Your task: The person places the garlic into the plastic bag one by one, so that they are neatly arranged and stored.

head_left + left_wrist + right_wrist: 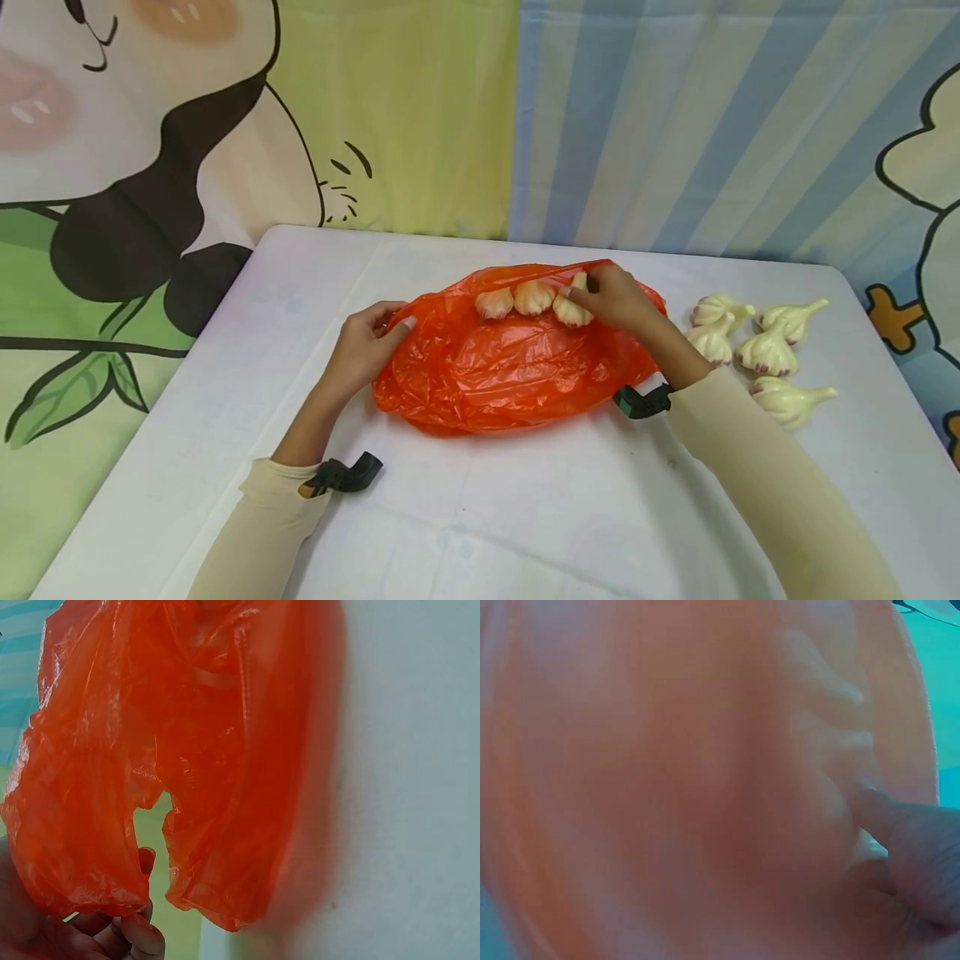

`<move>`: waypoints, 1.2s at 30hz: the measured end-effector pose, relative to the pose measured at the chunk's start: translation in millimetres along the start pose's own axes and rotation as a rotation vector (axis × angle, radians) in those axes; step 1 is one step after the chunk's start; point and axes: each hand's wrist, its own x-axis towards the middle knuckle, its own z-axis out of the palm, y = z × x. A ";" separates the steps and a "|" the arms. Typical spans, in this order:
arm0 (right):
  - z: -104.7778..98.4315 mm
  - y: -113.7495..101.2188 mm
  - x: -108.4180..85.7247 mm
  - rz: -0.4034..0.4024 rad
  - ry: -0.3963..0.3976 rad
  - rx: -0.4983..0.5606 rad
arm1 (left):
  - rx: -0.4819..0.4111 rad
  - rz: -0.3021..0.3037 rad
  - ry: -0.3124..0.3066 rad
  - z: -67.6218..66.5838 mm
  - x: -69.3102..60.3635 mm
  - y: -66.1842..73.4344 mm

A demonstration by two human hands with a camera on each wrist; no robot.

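A red translucent plastic bag [510, 383] lies spread on the white table, its mouth facing up. My left hand [367, 346] pinches the bag's left edge between thumb and fingers; in the left wrist view the fingers of the left hand [112, 934] hold the rim of the bag [217, 750]. Inside the bag's upper part, two garlic bulbs [533, 297] [495, 304] rest side by side. At their right, my right hand [618, 300] holds a third garlic bulb [572, 312] by its stem. The right wrist view shows the right hand [922, 859] at blurred bulbs behind the bag film [667, 787].
Several more garlic bulbs [768, 354] lie at the right of the table [465, 517], beside my right forearm. A curtain with cartoon figures and stripes [420, 117] hangs behind the table's far edge.
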 end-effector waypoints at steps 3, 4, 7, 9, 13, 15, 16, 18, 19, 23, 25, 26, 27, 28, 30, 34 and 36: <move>2.0 -2.4 1.4 0.004 0.040 -0.020 | -0.001 0.002 0.001 -0.4 -0.2 -0.7; 1.9 -4.2 1.0 0.008 0.043 -0.025 | -0.002 0.003 0.002 -0.6 -0.2 -0.6; 0.7 -8.3 0.2 0.031 0.044 -0.027 | -0.004 0.008 0.002 -0.9 0.1 -0.9; -0.9 -10.4 -0.9 0.041 0.039 -0.025 | -0.004 0.011 0.002 -0.8 0.7 -1.5; -3.3 -11.9 -3.3 0.041 0.034 -0.028 | -0.002 0.012 0.006 -0.6 1.3 -1.7; -4.3 -12.3 -4.8 0.035 0.031 -0.031 | -0.001 0.012 0.007 -0.6 1.5 -2.0; -4.7 -12.6 -5.6 0.032 0.027 -0.035 | -0.001 0.011 0.007 -0.6 1.3 -1.7; -5.3 -13.4 -7.3 0.026 0.017 -0.040 | 0.001 0.009 0.006 -0.7 1.3 -2.0; -5.6 -13.6 -8.2 0.020 0.008 -0.043 | 0.002 0.008 0.006 -0.8 1.2 -2.1; -5.8 -13.5 -11.3 -0.004 -0.020 -0.060 | -0.001 0.005 0.003 -0.7 0.7 -2.2; -5.6 -12.4 -12.4 -0.013 -0.038 -0.068 | -0.004 0.005 0.001 -0.5 0.5 -2.3; -5.7 -11.8 -12.7 -0.020 -0.043 -0.071 | -0.007 0.006 -0.001 -0.4 0.5 -2.4; -5.8 -11.2 -13.1 -0.022 -0.045 -0.073 | -0.008 0.007 -0.001 -0.2 0.4 -2.4; -5.9 -10.7 -13.4 -0.024 -0.046 -0.077 | -0.008 0.007 -0.002 -0.1 0.4 -2.4; -6.6 -10.0 -13.4 -0.023 -0.037 -0.073 | -0.006 0.011 -0.001 0.2 0.5 -2.4; -8.5 -11.9 -11.5 -0.002 0.006 -0.046 | -0.002 0.007 0.000 0.5 0.8 -2.4; -8.2 -13.4 -9.5 0.018 0.027 -0.033 | -0.002 0.004 0.001 0.6 0.8 -2.4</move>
